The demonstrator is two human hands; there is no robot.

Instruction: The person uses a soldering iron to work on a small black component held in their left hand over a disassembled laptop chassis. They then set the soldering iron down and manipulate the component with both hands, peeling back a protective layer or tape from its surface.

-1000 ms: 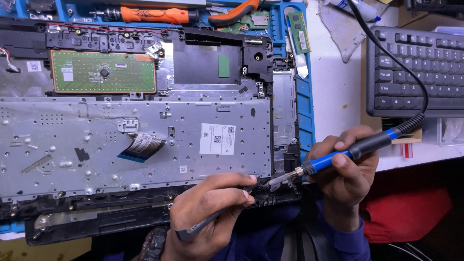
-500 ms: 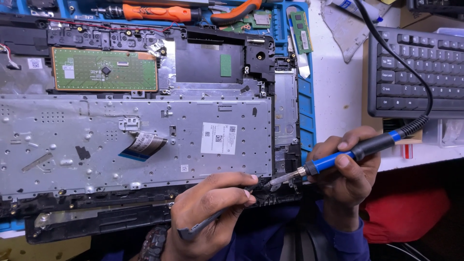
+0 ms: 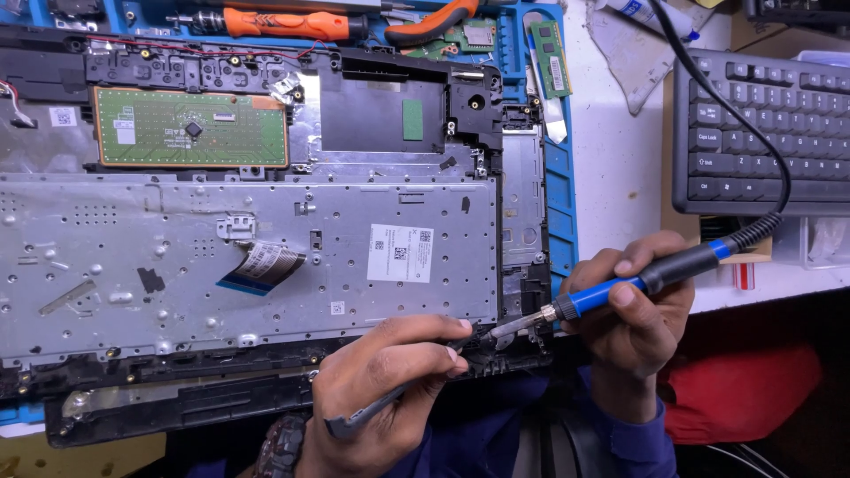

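Both hands [image 3: 390, 381] [image 3: 633, 314] in pinch grips

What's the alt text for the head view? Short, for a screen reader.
A person's right hand holds a blue-handled soldering iron with its tip at the near right corner of an opened laptop shell, while the left hand steadies grey tweezers at the same spot. A green circuit board sits inside; a black keyboard lies to the right.

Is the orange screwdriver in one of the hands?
No, the orange screwdriver lies on the blue mat, away from both hands.
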